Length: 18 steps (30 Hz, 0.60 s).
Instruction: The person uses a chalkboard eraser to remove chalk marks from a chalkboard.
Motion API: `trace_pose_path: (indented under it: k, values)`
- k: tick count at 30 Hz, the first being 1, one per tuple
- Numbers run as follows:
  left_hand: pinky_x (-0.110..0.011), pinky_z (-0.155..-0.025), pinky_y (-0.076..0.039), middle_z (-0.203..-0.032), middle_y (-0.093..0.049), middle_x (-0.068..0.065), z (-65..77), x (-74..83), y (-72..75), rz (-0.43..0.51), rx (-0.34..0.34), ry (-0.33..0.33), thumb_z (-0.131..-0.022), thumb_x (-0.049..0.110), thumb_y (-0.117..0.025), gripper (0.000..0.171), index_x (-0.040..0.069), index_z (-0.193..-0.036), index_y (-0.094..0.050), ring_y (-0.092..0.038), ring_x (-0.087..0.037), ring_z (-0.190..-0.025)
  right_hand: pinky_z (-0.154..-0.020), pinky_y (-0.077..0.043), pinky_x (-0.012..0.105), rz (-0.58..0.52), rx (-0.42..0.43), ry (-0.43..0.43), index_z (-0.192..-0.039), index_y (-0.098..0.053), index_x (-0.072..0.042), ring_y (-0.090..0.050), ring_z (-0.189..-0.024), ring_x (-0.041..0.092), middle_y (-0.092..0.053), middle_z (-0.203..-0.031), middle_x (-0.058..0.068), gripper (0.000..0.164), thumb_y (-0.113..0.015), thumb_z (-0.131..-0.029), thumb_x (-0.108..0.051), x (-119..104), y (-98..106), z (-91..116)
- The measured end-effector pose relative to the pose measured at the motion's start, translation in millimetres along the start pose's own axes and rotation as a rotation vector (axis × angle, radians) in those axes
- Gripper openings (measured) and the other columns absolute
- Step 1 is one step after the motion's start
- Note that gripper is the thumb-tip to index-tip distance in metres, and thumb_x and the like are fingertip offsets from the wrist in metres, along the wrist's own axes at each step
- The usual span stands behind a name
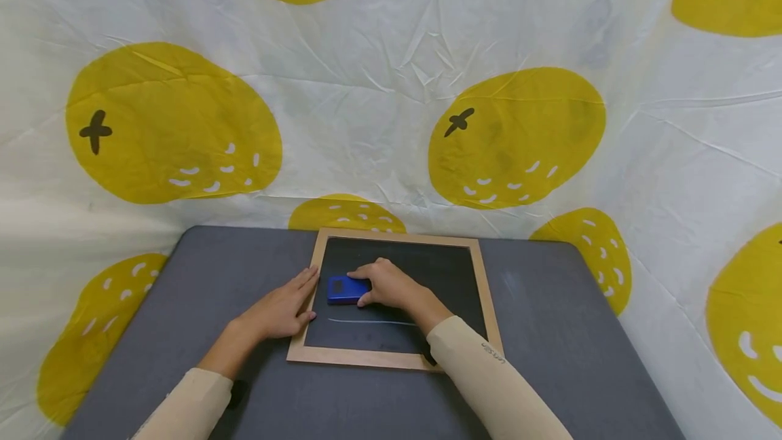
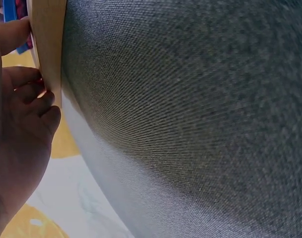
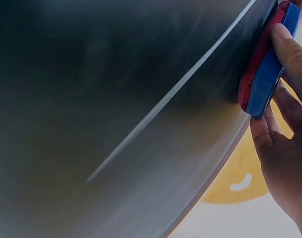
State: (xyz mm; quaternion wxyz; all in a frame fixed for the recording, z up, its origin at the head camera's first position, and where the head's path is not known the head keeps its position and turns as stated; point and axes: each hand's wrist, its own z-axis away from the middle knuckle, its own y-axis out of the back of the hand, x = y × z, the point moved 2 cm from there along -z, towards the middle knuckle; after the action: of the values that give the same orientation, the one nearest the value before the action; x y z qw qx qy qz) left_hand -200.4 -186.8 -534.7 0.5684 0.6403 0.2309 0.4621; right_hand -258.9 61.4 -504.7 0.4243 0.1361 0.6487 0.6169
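A small chalkboard point(image 1: 427, 277) with a light wooden frame point(image 1: 373, 357) lies on the grey table. My right hand point(image 1: 391, 284) grips a blue chalkboard eraser point(image 1: 343, 290) over the board's left half, thumb on one side and fingers on the other. The right wrist view shows the eraser's red felt point(image 3: 262, 54) side against the dark surface. Below the eraser runs a thin white chalk line point(image 1: 369, 322), partly hidden by my right forearm. My left hand point(image 1: 277, 307) rests against the frame's left edge; in the left wrist view its fingertips touch the wood point(image 2: 47, 44).
The grey cloth-covered table point(image 1: 550, 338) extends around the board on both sides and in front. Behind it hangs a white curtain point(image 1: 354, 127) printed with yellow fruit shapes, close to the table's back edge. A faint pale smudge point(image 1: 510, 284) marks the table right of the board.
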Motion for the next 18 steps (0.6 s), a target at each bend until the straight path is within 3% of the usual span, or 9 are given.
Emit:
trace_pose_path:
  k: [9,18]
  values:
    - [-0.057,-0.118,-0.038,-0.171,-0.022,-0.02,1.6,1.0,2.2,0.031,0.0,0.014,-0.099,0.028,-0.067,0.082,-0.003,-0.162,-0.025,-0.029,-0.04,-0.155,-0.099,-0.051,0.031,0.002,-0.015,-0.01,-0.146,-0.062,-0.021,-0.06,-0.112,0.017,-0.065,-0.143,-0.002,0.066,-0.083,-0.086,-0.04,-15,-7,-17]
    - [-0.057,-0.118,-0.038,-0.171,-0.021,-0.02,0.5,1.8,1.4,0.03,-0.006,0.021,-0.099,0.029,-0.068,0.083,-0.003,-0.162,-0.025,-0.028,-0.04,-0.155,-0.102,-0.051,0.033,0.012,-0.031,-0.031,-0.147,-0.061,-0.022,-0.06,-0.115,0.017,-0.064,-0.144,-0.002,0.066,-0.083,-0.087,-0.04,-15,-6,-16]
